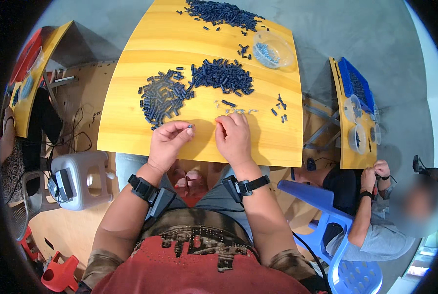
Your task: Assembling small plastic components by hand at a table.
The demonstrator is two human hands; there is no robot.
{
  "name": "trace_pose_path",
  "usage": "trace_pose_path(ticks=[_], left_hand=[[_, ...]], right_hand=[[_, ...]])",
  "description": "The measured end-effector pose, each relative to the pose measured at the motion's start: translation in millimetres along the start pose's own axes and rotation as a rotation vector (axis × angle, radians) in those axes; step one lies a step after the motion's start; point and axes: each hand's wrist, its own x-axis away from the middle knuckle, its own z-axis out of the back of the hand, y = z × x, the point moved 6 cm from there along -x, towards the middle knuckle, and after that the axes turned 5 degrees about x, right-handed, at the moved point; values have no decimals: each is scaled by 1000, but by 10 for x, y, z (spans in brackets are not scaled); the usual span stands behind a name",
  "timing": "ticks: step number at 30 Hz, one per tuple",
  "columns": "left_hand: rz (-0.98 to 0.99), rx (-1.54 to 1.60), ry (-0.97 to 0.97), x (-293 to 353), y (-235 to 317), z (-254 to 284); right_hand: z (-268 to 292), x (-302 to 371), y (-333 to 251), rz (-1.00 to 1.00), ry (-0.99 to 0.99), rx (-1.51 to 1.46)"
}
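Observation:
Over the near edge of the yellow table (pixel 130 112), my left hand (pixel 167 142) pinches a small dark piece with a bluish end (pixel 190 126) between thumb and fingertips. Close by on the right, my right hand (pixel 233 139) is closed, its fingers curled in; what it holds, if anything, is hidden. Just beyond its knuckles lie several small clear or silvery pieces (pixel 250 111) and one dark tube-shaped part (pixel 228 103). A pile of grey-black short tubes (pixel 162 98) spreads beyond my left hand. Beside that pile is a heap of dark blue-black parts (pixel 221 76).
A larger dark heap (pixel 224 14) covers the table's far side. Near the right edge stands a clear round bowl (pixel 272 49) with light blue pieces. Loose dark parts (pixel 280 110) lie right. A person (pixel 366 215) works at another table; a grey stool (pixel 82 179) stands left.

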Motion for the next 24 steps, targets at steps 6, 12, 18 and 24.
trace_pose_path(ticks=[6,12,18,24], left_hand=[[-44,10,-8,7,-21,33],[-28,-26,11,7,-15,60],[2,-7,-2,2,-27,20],[7,-24,-2,11,-9,30]], right_hand=[[7,10,-21,8,-1,-11],[-7,17,-15,24,15,-12],[5,30,8,3,-6,-18],[-19,36,2,1,-11,-18]])
